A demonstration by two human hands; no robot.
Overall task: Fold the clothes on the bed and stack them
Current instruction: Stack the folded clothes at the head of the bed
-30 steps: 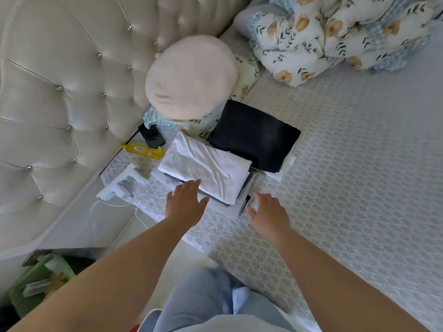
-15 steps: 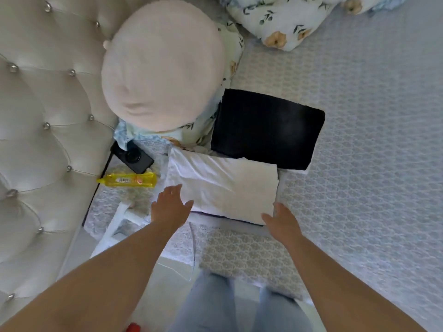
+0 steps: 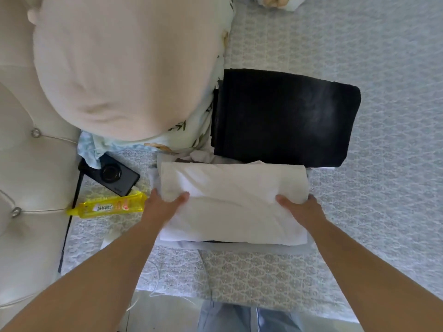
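Covering most of the view, the bed [image 3: 359, 56] carried every item on its patterned grey cover, and the two clothes piles sat near its edge, close to the person, presumably so both could be reached without leaning. A large round cream cushion [image 3: 119, 68] rested against the tufted headboard [image 3: 21, 152], on top of a floral pillow [image 3: 191, 130], which kept it clear of the working area. Just beside the pillow lay the folded black garment [image 3: 285, 118], flat and squared, apparently finished and parked as a separate pile. In front of it, touching its near edge, lay the folded white garment [image 3: 232, 202] on top of further folded layers, a dark one and a pale one showing at the near edge, so this pile appeared to serve as the stack. The left hand [image 3: 163, 207] and the right hand [image 3: 299, 209] each gripped one short end of the white garment, thumbs on top and fingers tucked under, a symmetrical hold that would probably keep the fold from sagging while the piece was squared or moved. A black camera [image 3: 112, 176] and a yellow packet [image 3: 107, 207] lay between the stack and the headboard, beside the left hand and clear of the clothes.
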